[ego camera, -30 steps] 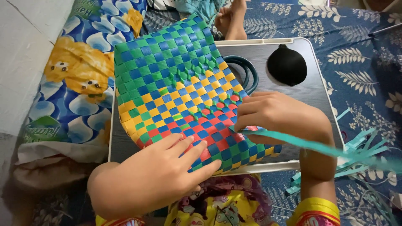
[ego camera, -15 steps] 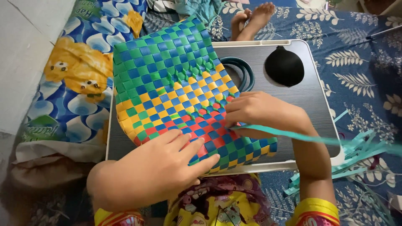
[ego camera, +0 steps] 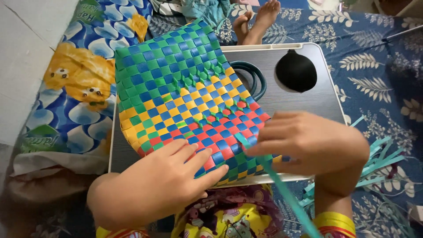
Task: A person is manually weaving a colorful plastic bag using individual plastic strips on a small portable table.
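A dark lap table (ego camera: 304, 99) with white edging has a round black cup hole (ego camera: 295, 71). A coiled teal handle (ego camera: 252, 76) lies on it. Bare feet (ego camera: 257, 21) rest beyond, on a blue leaf-print sheet (ego camera: 379, 66). A cartoon-print pillow (ego camera: 75, 79) lies left.

Two hands (ego camera: 158, 185), one woven mat (ego camera: 185, 92)

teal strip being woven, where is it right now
In the head view the teal strip runs from the woven mat's near edge, under the right hand, down toward the bottom right, with the left hand flat beside it.
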